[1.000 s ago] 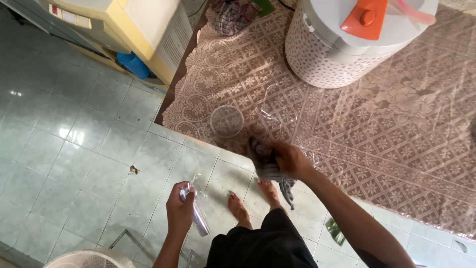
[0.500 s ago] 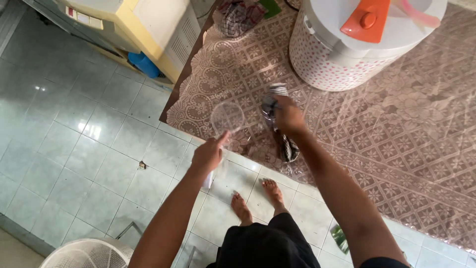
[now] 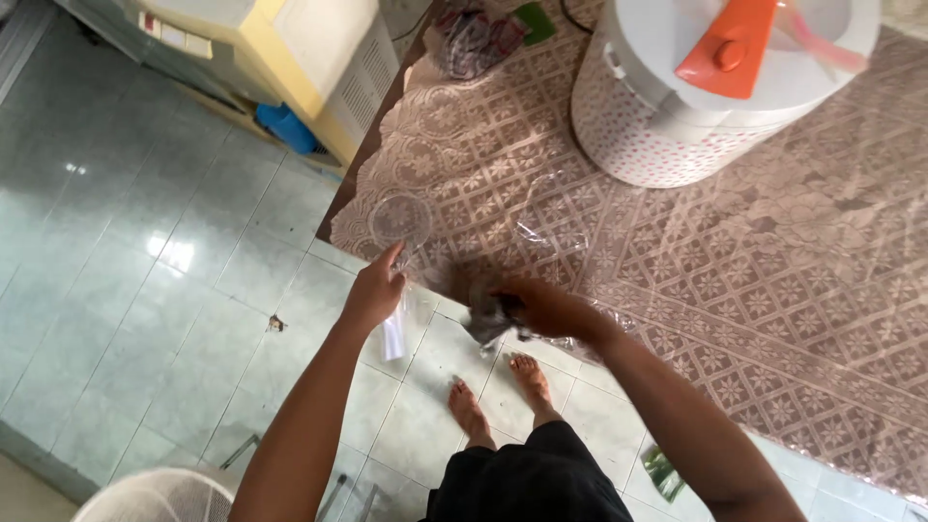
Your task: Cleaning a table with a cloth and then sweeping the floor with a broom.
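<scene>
Since half a second ago the right hand [image 3: 546, 307] has drawn back from further in on the desk [image 3: 773, 290] to its near edge, bringing the dark grey cloth [image 3: 488, 319] with it, and the left hand [image 3: 375, 288] has stayed close to the clear glass [image 3: 400, 218].

The left hand now sits at the near left corner of the desk, its forefinger stretched up towards the glass, the tip just short of the rim or touching it; I cannot tell which. The other fingers are curled around a thin clear plastic piece with a white end [image 3: 394, 333], which hangs down below the hand over the floor [image 3: 145, 290].

The glass stands upright on the patterned brown tablecloth [image 3: 599, 222], close to the left edge near that corner.

The right hand is closed over the cloth in a loose fist, gripping it right at the near edge of the desk, where clear plastic sheeting covers the tablecloth and catches the light. The cloth is blurred, bunched under the fingers and spilling slightly over the edge.

Well apart, towards the far side of the desk, stands a large white dotted container with an orange lid handle [image 3: 725, 68]. Bare feet [image 3: 503, 391] stand on the pale green tiled floor below the near edge. A yellow and white appliance [image 3: 290, 58] stands beyond the desk's left edge, and a white fan guard [image 3: 159, 498] shows at the bottom left.
</scene>
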